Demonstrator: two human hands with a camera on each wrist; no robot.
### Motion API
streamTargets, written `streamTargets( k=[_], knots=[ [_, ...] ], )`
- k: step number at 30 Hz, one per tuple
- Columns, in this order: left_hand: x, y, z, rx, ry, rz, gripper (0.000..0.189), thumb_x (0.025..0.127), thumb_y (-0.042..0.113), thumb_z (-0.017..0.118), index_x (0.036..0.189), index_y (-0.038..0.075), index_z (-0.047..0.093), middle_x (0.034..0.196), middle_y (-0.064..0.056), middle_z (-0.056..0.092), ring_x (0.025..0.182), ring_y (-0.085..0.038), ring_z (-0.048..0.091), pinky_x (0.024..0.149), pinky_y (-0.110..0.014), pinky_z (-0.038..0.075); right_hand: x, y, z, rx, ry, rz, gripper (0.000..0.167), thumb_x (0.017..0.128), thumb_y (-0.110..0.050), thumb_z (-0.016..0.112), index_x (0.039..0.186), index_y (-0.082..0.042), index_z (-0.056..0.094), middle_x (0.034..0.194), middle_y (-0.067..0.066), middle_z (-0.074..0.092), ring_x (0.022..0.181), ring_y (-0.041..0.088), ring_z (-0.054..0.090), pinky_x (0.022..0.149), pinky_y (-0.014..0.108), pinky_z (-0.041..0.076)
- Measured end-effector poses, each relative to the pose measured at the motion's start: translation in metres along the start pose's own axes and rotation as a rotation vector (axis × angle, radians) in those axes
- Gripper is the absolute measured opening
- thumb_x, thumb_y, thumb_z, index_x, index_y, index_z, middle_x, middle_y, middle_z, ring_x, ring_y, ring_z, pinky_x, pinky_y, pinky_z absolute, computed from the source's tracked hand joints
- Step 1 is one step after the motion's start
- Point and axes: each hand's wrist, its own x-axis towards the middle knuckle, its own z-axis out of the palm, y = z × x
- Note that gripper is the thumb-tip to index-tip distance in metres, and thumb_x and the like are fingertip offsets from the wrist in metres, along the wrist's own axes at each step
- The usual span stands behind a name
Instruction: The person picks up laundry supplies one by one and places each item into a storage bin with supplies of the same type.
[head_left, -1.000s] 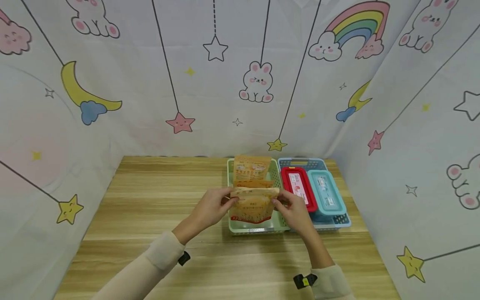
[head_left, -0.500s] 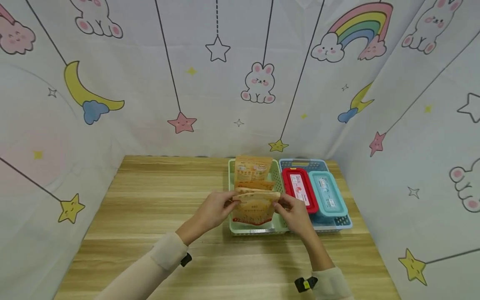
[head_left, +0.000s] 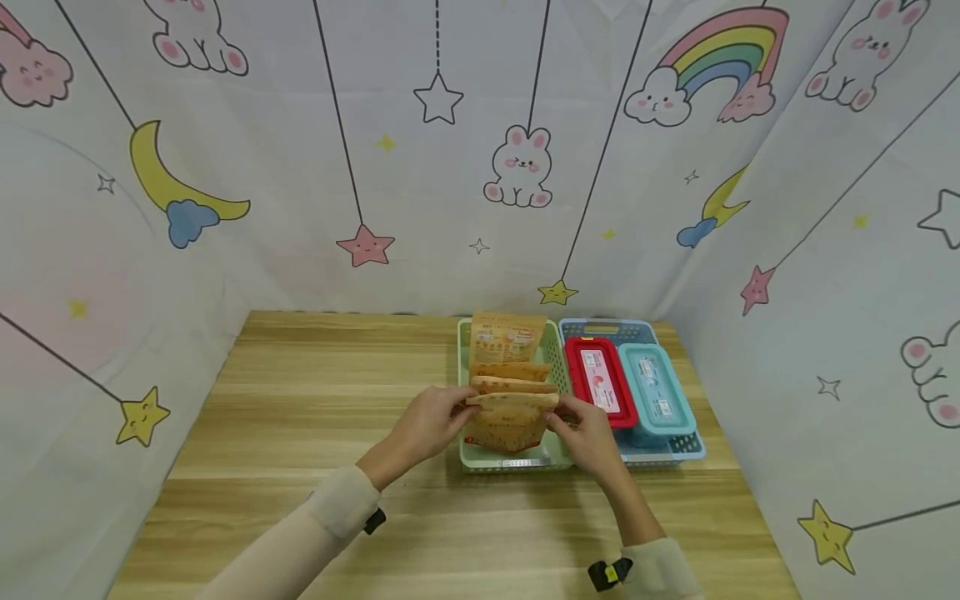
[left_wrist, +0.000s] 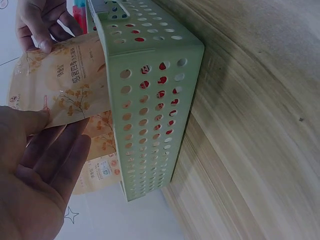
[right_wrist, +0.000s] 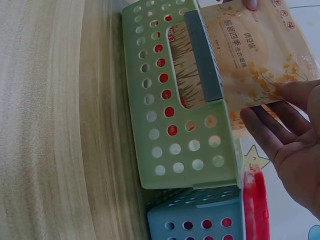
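Observation:
A tan laundry-pod pouch (head_left: 506, 429) stands at the front of the light green basket (head_left: 555, 457), its lower part inside. My left hand (head_left: 427, 419) pinches its upper left corner, and my right hand (head_left: 591, 435) pinches the upper right one. In the left wrist view, the thumb of the left hand (left_wrist: 35, 170) lies on the pouch's printed face (left_wrist: 75, 75), fingers behind. The right wrist view shows the right hand (right_wrist: 295, 132) gripping likewise. Behind it, several similar pouches (head_left: 513, 370) stand in a row, the rearmost (head_left: 504, 337) rising highest.
Against the green basket's right side stands a blue basket (head_left: 675, 457). It holds a red-lidded box (head_left: 598, 382) and a turquoise-lidded box (head_left: 658, 400). Both baskets rest on a wood-grain table (head_left: 322, 383), with a printed white curtain (head_left: 420, 200) at the back and sides.
Both hands have drawn the front pouch's top edge down and toward me. A gap has opened behind it, and more of the pouch just behind shows.

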Motion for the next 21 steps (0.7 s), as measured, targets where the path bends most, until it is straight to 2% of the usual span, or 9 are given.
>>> streamTargets(
  k=[5, 11, 17, 21],
  knots=[
    [0.000, -0.004, 0.004, 0.031, 0.003, 0.012, 0.009, 0.103, 0.016, 0.072, 0.109, 0.013, 0.078, 0.085, -0.001, 0.077, 0.052, 0.001, 0.047, 0.050, -0.024, 0.041, 0.000, 0.004, 0.003, -0.016, 0.001, 0.006, 0.018, 0.097, -0.002, 0.076, 0.115, 0.000, 0.077, 0.106, 0.014, 0.079, 0.098, 0.030, 0.076, 0.084, 0.041, 0.064],
    [0.000, -0.009, 0.010, 0.058, -0.004, 0.011, 0.010, 0.102, 0.016, 0.074, 0.111, 0.015, 0.079, 0.088, 0.003, 0.077, 0.055, 0.001, 0.053, 0.051, -0.023, 0.044, -0.001, 0.014, 0.006, -0.033, 0.001, 0.037, 0.020, 0.096, -0.002, 0.077, 0.116, -0.001, 0.077, 0.107, 0.012, 0.078, 0.099, 0.029, 0.076, 0.085, 0.040, 0.064],
    [-0.002, -0.010, 0.014, 0.066, 0.006, 0.024, 0.012, 0.100, 0.015, 0.076, 0.111, 0.016, 0.080, 0.090, 0.002, 0.078, 0.065, 0.001, 0.063, 0.057, -0.022, 0.051, -0.004, 0.019, 0.008, -0.018, -0.003, 0.044, 0.018, 0.097, -0.002, 0.076, 0.115, -0.003, 0.077, 0.110, 0.013, 0.078, 0.103, 0.030, 0.076, 0.088, 0.043, 0.063],
    [-0.002, -0.009, 0.015, 0.061, 0.010, 0.019, 0.012, 0.100, 0.015, 0.077, 0.111, 0.016, 0.080, 0.088, 0.002, 0.078, 0.060, 0.002, 0.058, 0.055, -0.023, 0.048, -0.005, 0.020, 0.008, -0.008, 0.000, 0.044, 0.019, 0.098, -0.002, 0.075, 0.117, -0.002, 0.077, 0.111, 0.014, 0.078, 0.104, 0.031, 0.076, 0.088, 0.044, 0.063]
  ],
)
